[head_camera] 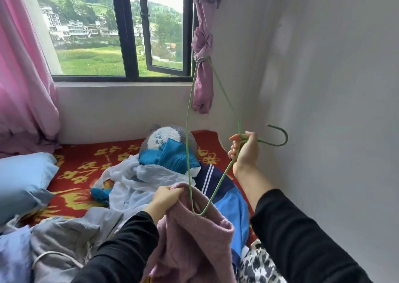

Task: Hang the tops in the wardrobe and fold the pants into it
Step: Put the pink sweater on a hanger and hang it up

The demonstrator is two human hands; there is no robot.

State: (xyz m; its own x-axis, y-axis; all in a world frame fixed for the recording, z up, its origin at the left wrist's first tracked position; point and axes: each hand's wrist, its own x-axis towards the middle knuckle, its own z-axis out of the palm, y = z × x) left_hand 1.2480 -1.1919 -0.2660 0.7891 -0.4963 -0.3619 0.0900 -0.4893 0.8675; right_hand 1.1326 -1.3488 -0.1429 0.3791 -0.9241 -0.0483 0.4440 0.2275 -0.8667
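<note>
My right hand (244,147) grips the neck of a green wire hanger (189,136), held upright on its side with the hook pointing right toward the wall. One corner of the hanger dips into the neck opening of a pink knitted sweater (190,239). My left hand (165,198) pinches the sweater's collar edge and holds it up. Other clothes lie on the bed behind: a white sheer top (133,181), a blue and navy jacket (228,198) and a grey garment (64,237).
The bed has a red sheet with yellow flowers (86,168). On it sit a blue pillow (23,181) at left, a plush toy (168,140) near the wall and a black-and-white patterned cloth (259,263). A white wall stands close on the right. No wardrobe is in view.
</note>
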